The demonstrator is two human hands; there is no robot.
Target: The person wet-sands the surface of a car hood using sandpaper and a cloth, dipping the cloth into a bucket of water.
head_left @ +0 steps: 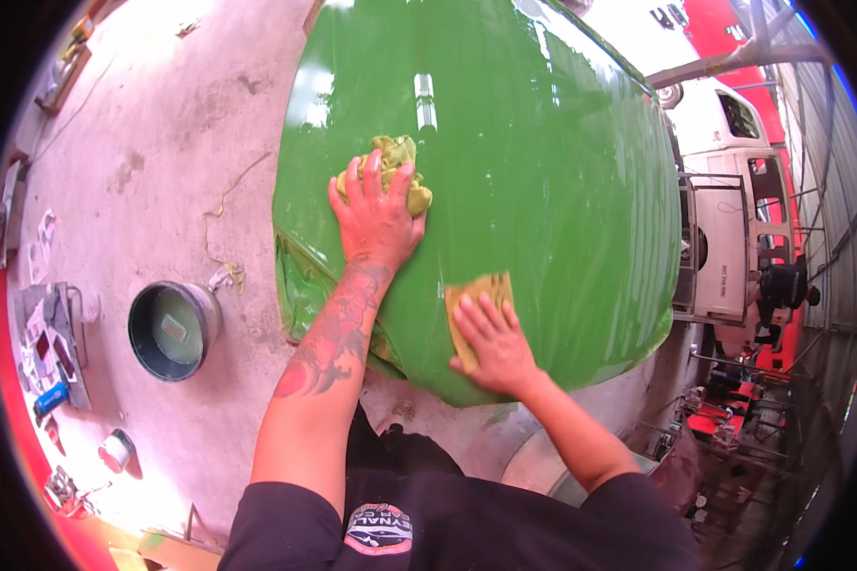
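Note:
A glossy green car panel (542, 209), wet in places, spreads out in front of me. On its left part my left hand (381, 214) presses down, fingers curled over a crumpled yellow-green cloth (396, 152). Nearer to me, by the panel's front edge, my right hand (495, 347) lies over a tan sheet that looks like sandpaper (490, 285). The fingers rest along its top, and the thumb is at its left edge. The sheet's underside is hidden against the paint.
A dark bucket (209, 314) with water and a pale block in it stands on the concrete floor to the left. Beyond it are a cluttered low stand (67, 333) and a small tub (117, 451). A white vehicle (719, 228) is parked at the right, near metal racks.

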